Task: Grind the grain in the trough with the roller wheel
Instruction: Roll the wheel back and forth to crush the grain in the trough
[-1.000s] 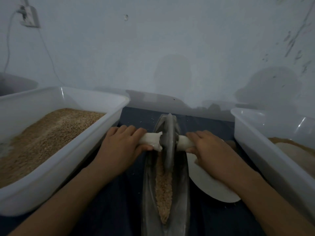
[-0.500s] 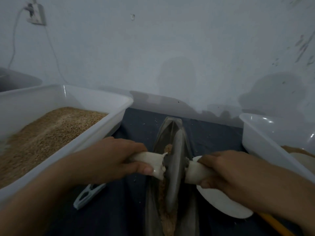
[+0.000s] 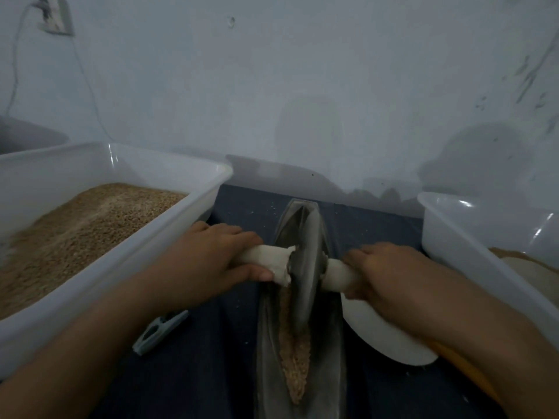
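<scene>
A long grey metal trough (image 3: 332, 343) lies lengthwise in front of me on a dark cloth. Brown grain (image 3: 295, 355) fills its groove on the near side. The grey roller wheel (image 3: 305, 267) stands upright in the groove around the trough's middle. Its axle handles are wrapped in white cloth. My left hand (image 3: 205, 264) grips the left handle (image 3: 266, 261). My right hand (image 3: 390, 276) grips the right handle (image 3: 338, 275).
A white tub (image 3: 121, 267) heaped with brown grain stands at the left. Another white tub (image 3: 472, 237) stands at the right. A white plate (image 3: 381, 337) lies beside the trough under my right wrist. A grey clip (image 3: 160, 328) lies on the cloth. The wall is close behind.
The wheel rolled toward me along the trough and has now moved back away to about its middle, both hands keeping their grip. More grain shows in the near groove.
</scene>
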Motion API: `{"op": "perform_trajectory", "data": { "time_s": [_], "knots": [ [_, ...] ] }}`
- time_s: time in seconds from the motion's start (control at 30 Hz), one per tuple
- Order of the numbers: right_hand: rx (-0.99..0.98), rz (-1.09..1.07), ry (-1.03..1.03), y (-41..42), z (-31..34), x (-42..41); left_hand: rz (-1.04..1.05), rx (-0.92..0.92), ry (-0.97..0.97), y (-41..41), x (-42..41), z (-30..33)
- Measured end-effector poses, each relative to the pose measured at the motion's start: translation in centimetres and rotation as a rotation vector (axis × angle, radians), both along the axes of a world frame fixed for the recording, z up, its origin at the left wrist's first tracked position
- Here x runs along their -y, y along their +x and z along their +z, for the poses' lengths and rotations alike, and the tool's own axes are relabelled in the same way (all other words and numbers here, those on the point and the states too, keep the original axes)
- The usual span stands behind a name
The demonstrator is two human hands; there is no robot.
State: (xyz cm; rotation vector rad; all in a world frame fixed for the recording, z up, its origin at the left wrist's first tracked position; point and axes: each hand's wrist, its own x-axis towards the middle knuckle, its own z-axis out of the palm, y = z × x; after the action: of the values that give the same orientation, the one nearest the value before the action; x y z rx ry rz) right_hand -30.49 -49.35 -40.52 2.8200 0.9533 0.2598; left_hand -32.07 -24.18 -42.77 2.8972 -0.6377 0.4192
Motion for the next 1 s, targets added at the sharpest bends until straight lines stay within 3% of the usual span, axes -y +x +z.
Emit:
{"op": "perform_trajectory", "data": {
  "time_s": [0.17, 0.23, 0.3, 0.4, 0.53, 0.6, 0.8, 0.9, 1.0],
  "knots": [
    [-0.189, 0.046, 0.029, -1.6, 1.9, 0.7, -0.088, -0.222, -0.109, -1.2, -0.3, 1.5],
    [-0.147, 0.038, 0.043, -1.4, 1.5, 0.7, -0.046, -0.221, -0.078, -1.1, -0.2, 1.5],
    [-0.031, 0.012, 0.052, -0.7, 0.3, 0.4, 0.028, -0.118, -0.019, -0.7, 0.3, 0.8],
    [0.118, -0.056, 0.106, 1.0, -1.8, -0.2, 0.178, 0.177, 0.047, 0.4, 1.3, -1.2],
    [0.225, -0.059, 0.12, 2.3, -2.6, -0.4, 0.203, 0.25, 0.029, 1.1, 1.6, -2.3],
    [0.147, -0.038, 0.095, 1.8, -1.9, -0.2, 0.142, 0.207, 0.022, 0.9, 1.0, -1.6],
    [-0.142, 0.04, -0.032, -1.9, 1.3, 0.6, -0.115, -0.266, -0.098, -1.7, -0.7, 2.0],
    [-0.226, 0.042, -0.025, -2.6, 2.3, 0.8, -0.11, -0.314, -0.103, -1.8, -0.8, 2.1],
    [-0.081, 0.022, 0.015, -1.7, 0.8, 0.3, -0.007, -0.2, -0.041, -0.9, -0.2, 1.1]
  ]
}}
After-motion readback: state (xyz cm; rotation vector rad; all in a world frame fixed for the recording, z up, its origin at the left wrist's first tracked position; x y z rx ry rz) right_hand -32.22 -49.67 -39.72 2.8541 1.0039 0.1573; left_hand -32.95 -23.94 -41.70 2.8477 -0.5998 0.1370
